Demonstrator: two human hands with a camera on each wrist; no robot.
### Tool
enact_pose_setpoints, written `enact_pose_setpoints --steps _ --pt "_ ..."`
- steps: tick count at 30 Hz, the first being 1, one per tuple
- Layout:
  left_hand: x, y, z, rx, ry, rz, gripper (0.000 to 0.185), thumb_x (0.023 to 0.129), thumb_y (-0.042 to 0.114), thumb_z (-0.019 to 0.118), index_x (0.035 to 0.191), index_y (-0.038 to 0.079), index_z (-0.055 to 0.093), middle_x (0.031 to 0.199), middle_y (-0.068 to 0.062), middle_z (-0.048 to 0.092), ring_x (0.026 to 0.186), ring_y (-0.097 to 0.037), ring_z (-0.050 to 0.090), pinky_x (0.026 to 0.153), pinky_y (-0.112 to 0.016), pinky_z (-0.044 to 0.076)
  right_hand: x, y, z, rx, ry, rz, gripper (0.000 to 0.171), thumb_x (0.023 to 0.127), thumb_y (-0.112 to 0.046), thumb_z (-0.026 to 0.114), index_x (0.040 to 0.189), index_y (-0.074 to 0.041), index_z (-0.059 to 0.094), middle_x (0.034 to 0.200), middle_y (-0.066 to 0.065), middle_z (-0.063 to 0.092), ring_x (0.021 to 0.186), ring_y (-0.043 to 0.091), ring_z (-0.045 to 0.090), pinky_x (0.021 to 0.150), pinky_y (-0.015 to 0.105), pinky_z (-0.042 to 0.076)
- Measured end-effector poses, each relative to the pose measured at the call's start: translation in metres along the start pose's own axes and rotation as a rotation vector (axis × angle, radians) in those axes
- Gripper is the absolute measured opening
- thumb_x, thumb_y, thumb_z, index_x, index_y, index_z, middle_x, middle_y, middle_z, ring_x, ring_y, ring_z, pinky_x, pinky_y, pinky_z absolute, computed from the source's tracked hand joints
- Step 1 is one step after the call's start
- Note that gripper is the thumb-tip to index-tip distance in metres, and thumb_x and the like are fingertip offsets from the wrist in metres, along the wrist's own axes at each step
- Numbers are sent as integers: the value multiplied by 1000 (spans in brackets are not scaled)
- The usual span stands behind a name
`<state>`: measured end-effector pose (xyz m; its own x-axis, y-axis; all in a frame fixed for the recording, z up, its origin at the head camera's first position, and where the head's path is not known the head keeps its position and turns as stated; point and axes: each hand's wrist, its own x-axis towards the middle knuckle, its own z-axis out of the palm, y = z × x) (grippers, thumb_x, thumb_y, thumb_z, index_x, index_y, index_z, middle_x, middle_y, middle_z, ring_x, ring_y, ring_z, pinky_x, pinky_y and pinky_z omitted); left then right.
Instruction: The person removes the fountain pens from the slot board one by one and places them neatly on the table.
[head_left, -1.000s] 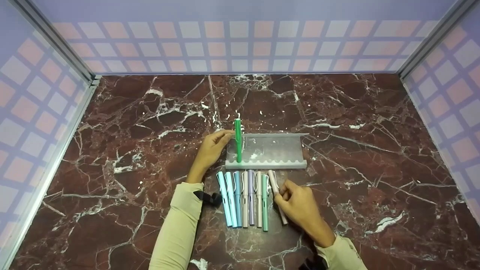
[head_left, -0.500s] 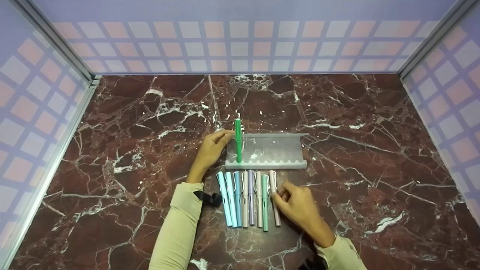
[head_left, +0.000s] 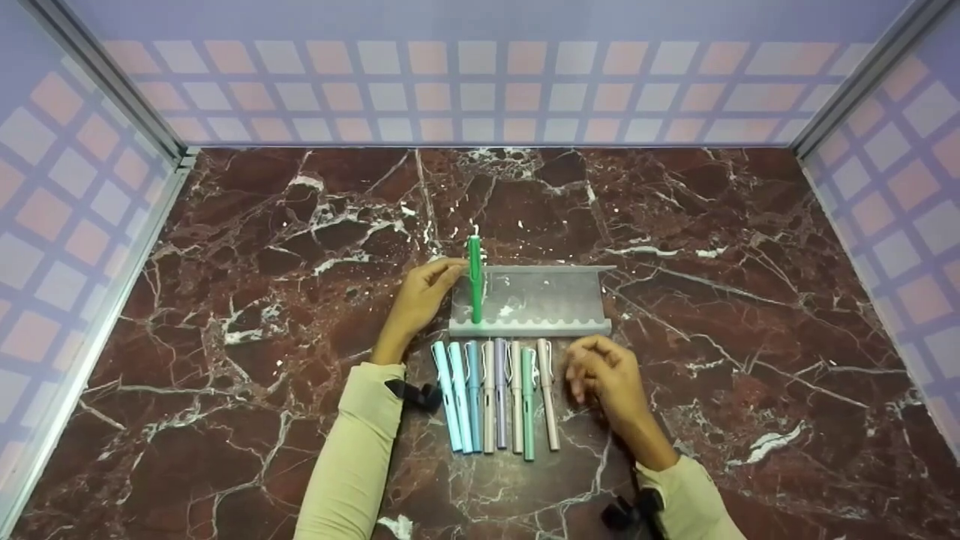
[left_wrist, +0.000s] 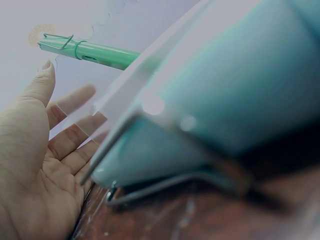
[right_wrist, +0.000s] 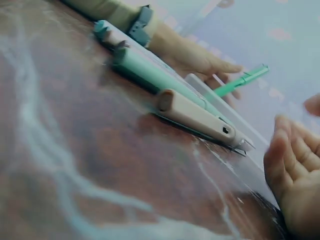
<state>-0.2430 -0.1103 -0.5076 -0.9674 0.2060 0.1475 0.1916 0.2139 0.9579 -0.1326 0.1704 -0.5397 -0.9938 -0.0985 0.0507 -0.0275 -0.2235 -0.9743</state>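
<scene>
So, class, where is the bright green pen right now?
In the head view the bright green pen stands in the leftmost slot of the clear rack, beside the left hand.

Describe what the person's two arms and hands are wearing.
Both hands are bare. The left hand and right hand each emerge from a long pale beige sleeve reaching the wrist. A small dark strapped device sits at the left wrist, and another at the right.

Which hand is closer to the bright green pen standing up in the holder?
Left. The left hand touches the clear holder right beside the green pen; the right hand hovers lower, beside the beige pen.
</scene>
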Motion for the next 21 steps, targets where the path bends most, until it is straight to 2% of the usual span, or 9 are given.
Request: enact_pose_setpoints --steps 5,10,12,15,19,21 --pt "0 1 0 -7 -4 -3 28 104 15 55 119 -5 68 121 -24 68 113 -43 61 103 -47 47 14 -1 -7 373 -190 -40 27 102 -3 36 110 -1 62 95 10 72 76 19 70 63 26 58" --pt "-2 1 -1 6 -7 12 28 104 12 54 119 -7 67 121 -24 68 115 -40 62 105 -45 47 35 4 -4 627 -272 -65 37 106 -12 25 126 -3 56 122 15 67 110 30 66 92 37 56" --pt "-2 1 -2 7 -6 14 28 104 12 54 118 -7 68 121 -24 68 115 -40 62 104 -45 47 44 6 -1 689 -301 -75 40 107 -15 23 131 -3 53 131 17 62 121 33 60 100 41 52" --pt "2 -13 -1 7 -2 6 29 104 14 54 119 -6 68 121 -24 68 114 -40 62 104 -44 47 53 6 5 743 -350 -75 42 107 -18 25 138 -1 48 140 20 56 131 36 52 108 45 46" --pt "9 -31 2 11 10 3 29 105 15 54 120 -5 68 122 -23 68 114 -39 62 103 -44 47 63 4 10 770 -398 -50 42 106 -18 34 142 1 44 146 22 49 137 37 46 114 46 39" --pt "11 -33 2 0 10 9 28 104 16 54 120 -4 68 121 -22 69 113 -38 63 103 -44 47 67 3 13 757 -406 -36 42 105 -17 38 143 0 44 147 21 48 138 36 45 117 47 35"
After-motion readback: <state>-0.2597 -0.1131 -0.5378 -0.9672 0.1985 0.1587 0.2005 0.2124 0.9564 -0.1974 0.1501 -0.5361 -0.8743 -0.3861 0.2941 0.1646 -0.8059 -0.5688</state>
